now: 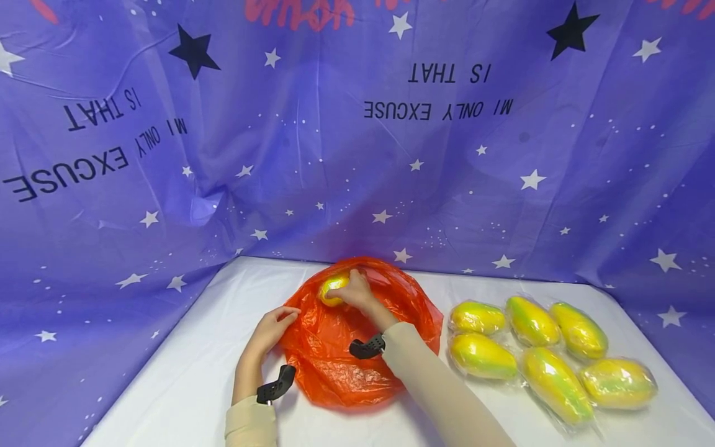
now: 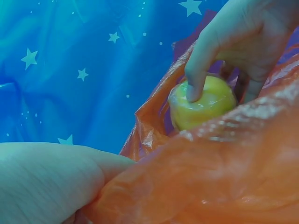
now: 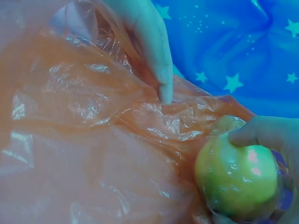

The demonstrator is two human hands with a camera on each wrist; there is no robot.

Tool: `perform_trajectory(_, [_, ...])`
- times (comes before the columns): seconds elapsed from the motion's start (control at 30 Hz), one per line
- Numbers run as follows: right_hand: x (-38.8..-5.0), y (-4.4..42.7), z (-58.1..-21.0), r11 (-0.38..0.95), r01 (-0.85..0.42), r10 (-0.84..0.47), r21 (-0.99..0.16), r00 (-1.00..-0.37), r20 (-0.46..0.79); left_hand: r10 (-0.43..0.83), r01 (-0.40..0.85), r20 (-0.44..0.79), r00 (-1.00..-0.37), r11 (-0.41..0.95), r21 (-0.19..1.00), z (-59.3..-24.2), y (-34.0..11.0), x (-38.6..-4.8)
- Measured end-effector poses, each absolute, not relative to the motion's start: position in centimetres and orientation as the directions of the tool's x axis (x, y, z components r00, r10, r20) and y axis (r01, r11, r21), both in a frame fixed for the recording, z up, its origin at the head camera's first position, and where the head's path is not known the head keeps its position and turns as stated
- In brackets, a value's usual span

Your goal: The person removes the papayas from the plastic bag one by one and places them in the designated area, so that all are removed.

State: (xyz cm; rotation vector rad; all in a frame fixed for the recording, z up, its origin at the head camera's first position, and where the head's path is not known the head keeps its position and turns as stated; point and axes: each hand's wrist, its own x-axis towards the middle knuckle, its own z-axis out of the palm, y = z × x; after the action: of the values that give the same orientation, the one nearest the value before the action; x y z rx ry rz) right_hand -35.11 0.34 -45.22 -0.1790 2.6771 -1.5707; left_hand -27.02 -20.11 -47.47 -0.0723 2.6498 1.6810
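A red plastic bag (image 1: 346, 372) lies spread wide on the table, its mouth facing up. My left hand (image 1: 270, 332) pinches the bag's left rim; in the right wrist view the left fingers (image 3: 159, 60) lie over the film. Inside the bag's far left part, my right hand (image 1: 357, 293) grips a yellow-green mango (image 1: 333, 289) in clear wrap. The left wrist view shows the right thumb on top of this mango (image 2: 205, 100), its lower part hidden behind the bag film. Fingers on the mango's far side are partly hidden.
Several more wrapped mangoes (image 1: 483, 356) lie grouped on the right of the white table (image 1: 184, 372). A purple curtain with stars (image 1: 335, 155) hangs behind the table and at its sides. Black wrist mounts (image 1: 276, 385) sit on both forearms.
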Motion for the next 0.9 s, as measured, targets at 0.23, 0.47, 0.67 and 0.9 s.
perform_trajectory(0.23, [-34.8,0.9,-45.1,0.528,-0.128,-0.183,-0.840,-0.982,0.035,-0.040,-0.042,-0.027,-0.999,0.430,0.902,-47.5,-20.2,-27.0])
perform_trajectory(0.47, [-34.6,1.1,-45.1,0.595,-0.198,-0.268,-0.779,-0.963,0.041,-0.042,-0.051,-0.037,-0.998,0.425,0.904,-47.6,-20.2,-27.0])
perform_trajectory(0.67, [-34.3,1.3,-45.1,0.608,-0.221,-0.285,-0.763,-0.957,0.051,-0.046,-0.062,-0.047,-0.998,0.421,0.905,-47.4,-20.2,-27.0])
perform_trajectory(0.9, [-33.6,1.8,-45.0,0.604,-0.223,-0.301,-0.765,-0.953,0.040,-0.048,-0.074,-0.060,-0.997,0.413,0.908,-47.4,-20.0,-27.0])
